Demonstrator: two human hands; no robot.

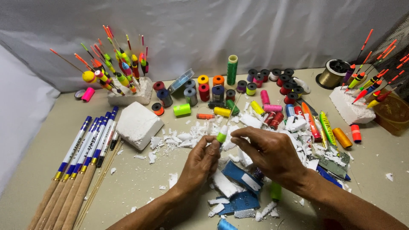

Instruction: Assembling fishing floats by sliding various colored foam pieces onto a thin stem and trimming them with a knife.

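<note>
Head view. Landmark: the large white foam block lying on the beige tabletop.

Left hand, right of the block and nearer the viewer: fingers curled closed around a small fishing float with a lime-green and white body, held upright, with its thin stem rising from the top.

Right hand, further right of the block: thumb and forefinger pinched together just beside the float's top; whether they grip the stem or a thread cannot be told. Other fingers loosely bent.

Float sits right of the block, above a litter of white foam crumbs that starts just beside the block.

Left of the block: a row of blue-and-white rods with cork handles, lying side by side.

Behind the block: a smaller white foam stand stuck with bright painted floats.

Behind and right of the block: a cluster of coloured thread spools.
</note>
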